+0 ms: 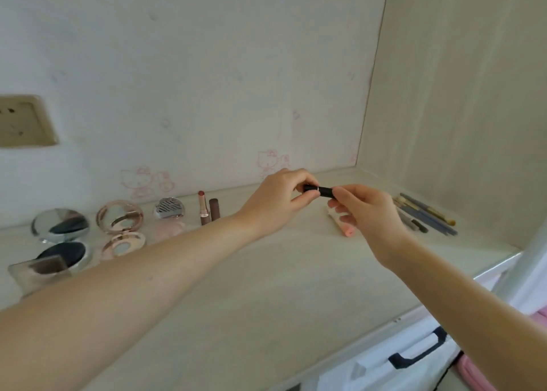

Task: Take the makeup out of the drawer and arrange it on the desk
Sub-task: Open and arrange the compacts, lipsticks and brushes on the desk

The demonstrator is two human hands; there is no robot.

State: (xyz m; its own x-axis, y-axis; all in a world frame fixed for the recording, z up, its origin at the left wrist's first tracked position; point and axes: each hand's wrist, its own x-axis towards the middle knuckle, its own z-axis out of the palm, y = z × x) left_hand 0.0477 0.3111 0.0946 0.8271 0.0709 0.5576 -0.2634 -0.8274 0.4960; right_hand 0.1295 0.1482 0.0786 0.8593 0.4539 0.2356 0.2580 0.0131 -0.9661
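Observation:
Both hands hold a black lipstick tube [321, 190] in the air above the pale desk [266, 272], near the back wall. My left hand [275, 201] pinches its left end and my right hand [364, 210] pinches its right end. A thin silver ring shows at the tube's middle. On the desk to the left stand an opened lipstick [203, 208] and its brown cap [214, 209], with three open compacts [60, 227] [121, 227] [170, 217] further left. A pink tube [343, 227] lies below my right hand.
Several makeup pencils and brushes [426, 217] lie at the back right by the side panel. A small mirror-like case [38, 272] sits at the far left. A wall socket [23, 121] is on the left wall. A white drawer front with a dark handle [417, 352] shows below the desk edge.

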